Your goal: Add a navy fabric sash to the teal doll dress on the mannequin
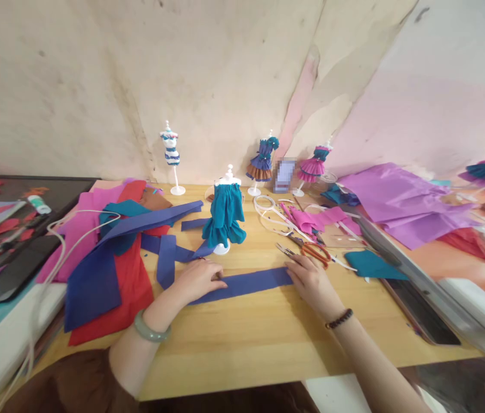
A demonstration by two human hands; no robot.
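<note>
A long blue fabric strip (251, 283) lies flat on the wooden table (268, 338). My left hand (201, 279) rests on its left end with fingers curled and pressed down on the cloth. My right hand (311, 282) pins the right end, fingers close together on it. Just behind the strip stands a small white mannequin (225, 215) in a teal dress. Orange-handled scissors (313, 252) lie beside my right hand.
Blue, red and pink fabric pieces (108, 258) are piled at the left. Three more dressed mini mannequins (263, 160) stand along the wall. Purple cloth (401, 203), a teal scrap (371, 265), white tape (268, 209) and a dark tablet (423, 310) sit at the right.
</note>
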